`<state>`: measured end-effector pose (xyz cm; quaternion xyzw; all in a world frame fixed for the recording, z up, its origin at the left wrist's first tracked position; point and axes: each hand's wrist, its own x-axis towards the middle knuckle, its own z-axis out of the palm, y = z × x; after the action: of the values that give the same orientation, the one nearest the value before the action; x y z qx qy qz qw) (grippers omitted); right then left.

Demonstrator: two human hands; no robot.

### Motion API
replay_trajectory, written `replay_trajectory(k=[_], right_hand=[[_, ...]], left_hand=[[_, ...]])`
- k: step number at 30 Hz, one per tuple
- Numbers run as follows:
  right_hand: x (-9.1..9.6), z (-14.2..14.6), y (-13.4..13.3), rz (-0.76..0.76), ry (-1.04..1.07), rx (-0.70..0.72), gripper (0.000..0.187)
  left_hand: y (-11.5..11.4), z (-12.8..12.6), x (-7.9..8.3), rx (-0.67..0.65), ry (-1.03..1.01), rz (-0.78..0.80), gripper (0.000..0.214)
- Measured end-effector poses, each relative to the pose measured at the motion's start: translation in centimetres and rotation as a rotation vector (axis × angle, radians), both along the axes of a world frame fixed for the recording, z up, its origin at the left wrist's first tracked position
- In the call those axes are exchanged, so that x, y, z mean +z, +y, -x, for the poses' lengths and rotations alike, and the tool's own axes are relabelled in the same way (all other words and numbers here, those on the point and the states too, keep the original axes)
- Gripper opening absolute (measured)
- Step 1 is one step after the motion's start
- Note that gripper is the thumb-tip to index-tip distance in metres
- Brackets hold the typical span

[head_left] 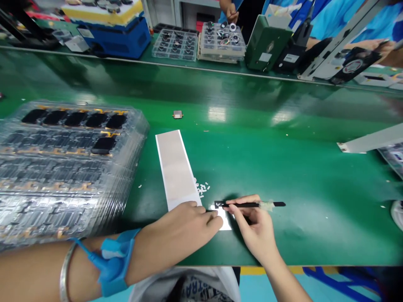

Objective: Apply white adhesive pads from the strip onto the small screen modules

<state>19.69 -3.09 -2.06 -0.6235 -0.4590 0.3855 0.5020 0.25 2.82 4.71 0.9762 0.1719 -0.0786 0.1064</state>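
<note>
Slim black tool (247,205), held level at the lower centre of the frame with pale tape (267,206) round its right part, should handle as light and stiff, best taken close to its left end for a steady tip. Our right hand (256,224) has thumb and fingers pinched narrowly on it there, the tip at a small dark piece (217,204) above a bright white sheet (226,224). Our left hand (185,224) reaches the sheet's left edge with fingers curled together, and we cannot tell whether they grip anything.
</note>
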Motion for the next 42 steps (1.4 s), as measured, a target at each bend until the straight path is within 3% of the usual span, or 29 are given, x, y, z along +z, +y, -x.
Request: replay_trajectory(k=[11,19,29,32,35,42], right_hand=[[0.1,0.3,0.3,0.071,0.146,-0.079,0.022],[0.3,0.4,0.4,0.15,0.09,-0.064,0.025],[0.6,0.1,0.2,0.042,0.315,-0.142,0.024],[0.7,0.1,0.0,0.04,0.299,-0.149,0.024],[0.7,0.4,-0.2,0.083,0.278,-0.101,0.022],[0.2,1.5,-0.4,0.098,0.105,-0.133,0.024]], left_hand=[[0.0,0.1,0.0,0.006,0.023,0.063,0.032],[-0.4,0.0,0.1,0.002,0.012,0.035,0.03],[-0.4,-0.1,-0.6,0.169,-0.002,0.127,0.03],[0.4,-0.1,0.1,0.27,0.002,0.243,0.011],[1.3,-0.2,0.5,0.359,-0.013,0.358,0.009],[1.5,0.0,0.0,0.255,-0.026,0.259,0.011]])
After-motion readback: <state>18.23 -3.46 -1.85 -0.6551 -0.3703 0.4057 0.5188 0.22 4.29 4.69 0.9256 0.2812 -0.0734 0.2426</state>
